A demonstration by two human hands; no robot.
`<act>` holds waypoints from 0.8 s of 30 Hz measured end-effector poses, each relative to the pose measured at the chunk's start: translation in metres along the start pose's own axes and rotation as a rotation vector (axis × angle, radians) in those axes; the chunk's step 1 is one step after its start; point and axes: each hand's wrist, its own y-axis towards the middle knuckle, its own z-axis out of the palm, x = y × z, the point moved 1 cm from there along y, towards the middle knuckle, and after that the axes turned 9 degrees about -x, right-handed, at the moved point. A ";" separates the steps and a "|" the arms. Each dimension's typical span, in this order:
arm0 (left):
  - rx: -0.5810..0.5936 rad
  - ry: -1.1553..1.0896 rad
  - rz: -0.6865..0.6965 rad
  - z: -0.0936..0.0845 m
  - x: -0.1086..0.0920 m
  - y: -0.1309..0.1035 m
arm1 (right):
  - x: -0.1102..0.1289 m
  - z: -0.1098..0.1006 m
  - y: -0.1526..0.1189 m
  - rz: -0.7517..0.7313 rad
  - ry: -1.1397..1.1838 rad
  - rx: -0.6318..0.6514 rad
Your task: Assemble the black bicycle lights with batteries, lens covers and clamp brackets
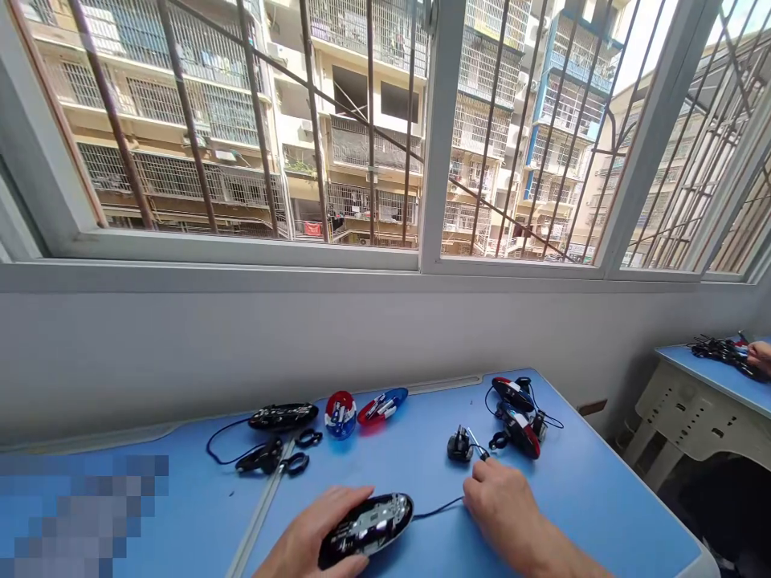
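Note:
My left hand (313, 534) is wrapped round a black oval device (370, 526), thumb on the near side and fingers on the far side. Its top is glossy, with silvery parts showing. A thin black cable (439, 509) runs from its right end to my right hand (506, 507), whose fingers are closed on the cable. Just beyond those fingers are a small black plug-like part (483, 454) and a black block-shaped part (460, 446). Whether the plug-like part joins this cable is hidden.
At the back left lie another black oval device (283, 416) and black ring-shaped clamps (295, 463). Red-and-blue shells (382, 406) lie near the wall. Several corded devices (519, 429) lie at the right. Another person's hand (760, 356) is at a second table.

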 end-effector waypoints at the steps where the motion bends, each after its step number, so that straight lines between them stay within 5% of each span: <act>1: 0.028 -0.026 0.012 -0.001 -0.002 0.000 | 0.001 0.000 0.001 0.001 -0.001 -0.001; 8: 0.064 -0.092 0.041 -0.010 -0.024 0.001 | 0.010 -0.027 0.004 -0.150 0.170 0.084; 14: 0.053 -0.111 0.088 -0.007 -0.028 0.001 | 0.002 -0.056 0.041 -0.160 0.426 -0.126; 20: 0.038 -0.135 0.108 -0.009 -0.029 0.001 | 0.010 -0.033 0.132 -0.140 0.234 -0.010; 24: 0.015 -0.083 0.088 -0.016 -0.039 0.002 | 0.024 -0.007 0.165 -0.188 0.177 0.058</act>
